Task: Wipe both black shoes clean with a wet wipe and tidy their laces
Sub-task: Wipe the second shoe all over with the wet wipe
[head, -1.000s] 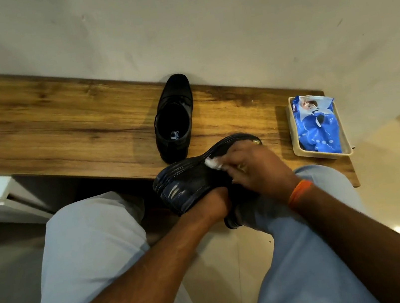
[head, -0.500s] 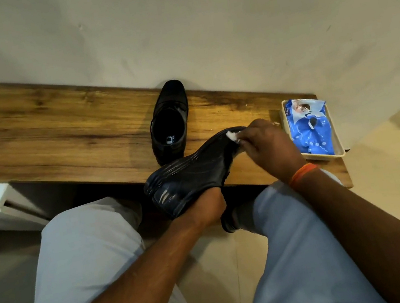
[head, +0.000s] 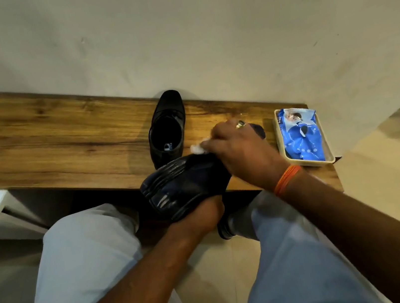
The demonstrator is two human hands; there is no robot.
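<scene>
I see the left hand (head: 199, 217) gripping the upturned shoe (head: 186, 185) at the bench (head: 62, 147) edge; the right hand (head: 243, 152) pinches a wipe (head: 197, 148) against its sole. The other shoe (head: 167, 127) stands on the bench.

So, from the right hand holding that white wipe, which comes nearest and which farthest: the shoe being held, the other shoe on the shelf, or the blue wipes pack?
From the right hand:
1. Held shoe: directly under it, touching.
2. and 3. Blue wipes pack in its tray, to the right, and the shoe on the shelf, to the left: too close to call.
</scene>
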